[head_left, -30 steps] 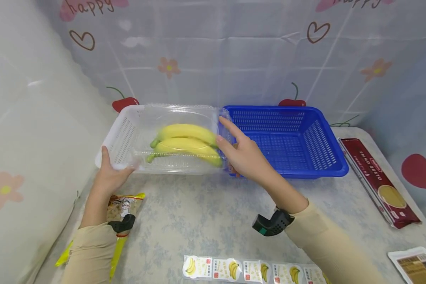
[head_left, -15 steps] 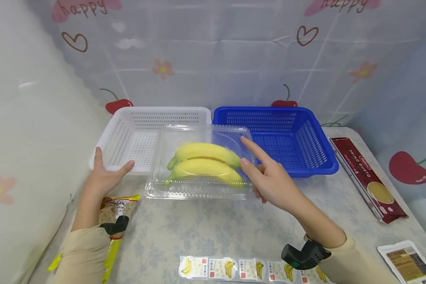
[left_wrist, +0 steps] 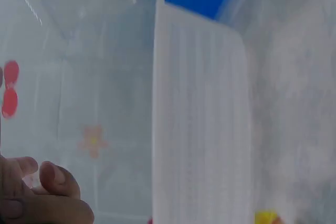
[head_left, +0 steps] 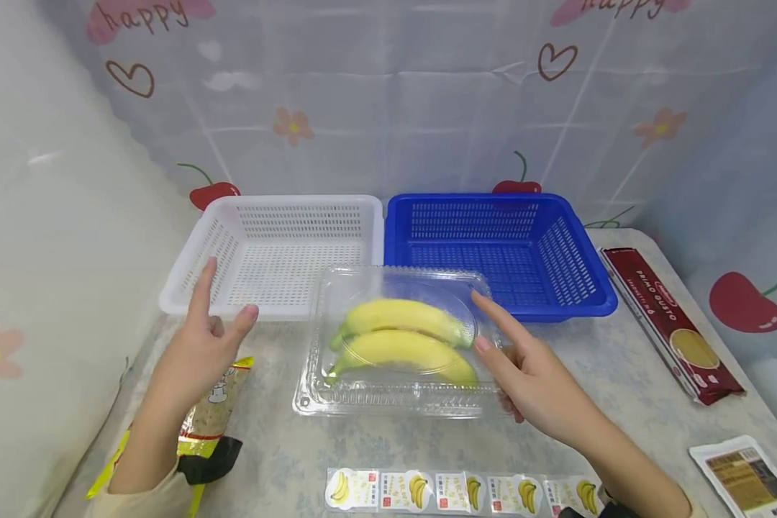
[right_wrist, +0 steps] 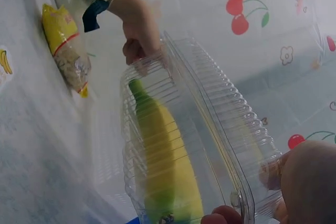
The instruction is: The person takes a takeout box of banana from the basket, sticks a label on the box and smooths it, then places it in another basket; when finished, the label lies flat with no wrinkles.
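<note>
My right hand [head_left: 537,381] grips the right end of a clear plastic clamshell box [head_left: 317,392], thumb and index finger along its side. Two yellow bananas [head_left: 404,352] with green tips lie inside the box, which looks shut and is held up in front of the baskets. In the right wrist view, one banana [right_wrist: 163,150] shows through the ribbed wall. My left hand [head_left: 197,352] is to the left of the box, apart from it, with thumb and index finger spread and nothing held. Its fingers [left_wrist: 60,179] appear at the lower left of the left wrist view.
A white basket [head_left: 168,302] and a blue basket [head_left: 605,306] stand side by side at the back. A snack bag [head_left: 201,424] lies left under my forearm, a banana sticker strip [head_left: 417,491] in front. Right are a spaghetti pack [head_left: 673,324] and a pouch [head_left: 747,475].
The box has come from over the white basket toward me and rightward in my right hand. My left hand has left the white basket's front rim and shifted slightly right.
</note>
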Action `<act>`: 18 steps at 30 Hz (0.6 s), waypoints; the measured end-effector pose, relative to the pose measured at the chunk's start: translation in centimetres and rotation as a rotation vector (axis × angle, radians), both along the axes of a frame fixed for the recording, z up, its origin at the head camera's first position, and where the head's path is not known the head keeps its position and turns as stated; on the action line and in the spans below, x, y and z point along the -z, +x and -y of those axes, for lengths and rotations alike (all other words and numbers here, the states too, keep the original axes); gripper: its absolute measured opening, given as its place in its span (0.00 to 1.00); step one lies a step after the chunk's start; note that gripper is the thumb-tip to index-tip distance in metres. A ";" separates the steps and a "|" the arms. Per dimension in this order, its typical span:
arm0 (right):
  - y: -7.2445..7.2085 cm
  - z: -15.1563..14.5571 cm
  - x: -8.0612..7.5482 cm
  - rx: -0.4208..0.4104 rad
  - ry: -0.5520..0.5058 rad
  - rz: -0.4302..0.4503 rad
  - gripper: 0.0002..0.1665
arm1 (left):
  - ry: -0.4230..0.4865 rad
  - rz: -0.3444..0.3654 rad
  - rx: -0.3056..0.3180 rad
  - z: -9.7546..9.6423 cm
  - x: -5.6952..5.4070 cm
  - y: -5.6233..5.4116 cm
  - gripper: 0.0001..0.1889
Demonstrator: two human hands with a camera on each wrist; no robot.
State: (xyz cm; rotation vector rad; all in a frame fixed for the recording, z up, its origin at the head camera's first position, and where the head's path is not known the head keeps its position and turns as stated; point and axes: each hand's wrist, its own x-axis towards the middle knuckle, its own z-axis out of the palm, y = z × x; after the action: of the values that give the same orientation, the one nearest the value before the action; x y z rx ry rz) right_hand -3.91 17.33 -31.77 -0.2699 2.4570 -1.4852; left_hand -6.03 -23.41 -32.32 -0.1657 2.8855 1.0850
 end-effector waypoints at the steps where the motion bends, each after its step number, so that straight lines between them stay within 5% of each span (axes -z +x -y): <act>1: 0.3 -0.1 0.1 0.009 0.004 0.005 0.32 | 0.006 -0.029 0.031 -1.1 -0.3 0.9 0.47; 5: 1.6 -0.7 0.8 0.035 0.026 0.011 0.33 | -0.030 -0.094 0.148 -5.3 -0.4 4.3 0.48; 9: 2.6 -1.2 1.5 0.038 0.046 0.016 0.33 | -0.048 -0.037 0.218 -8.1 0.5 6.5 0.57; 18: 3.5 -1.9 3.4 0.049 0.044 0.062 0.34 | -0.025 0.144 0.242 -10.3 2.1 7.6 0.64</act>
State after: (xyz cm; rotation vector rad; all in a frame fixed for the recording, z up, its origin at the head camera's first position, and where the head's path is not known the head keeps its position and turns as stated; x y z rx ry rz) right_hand -0.42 19.26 -35.14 -0.1545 2.4607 -1.4340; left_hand 1.53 -13.16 -34.39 0.0989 2.7041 0.9533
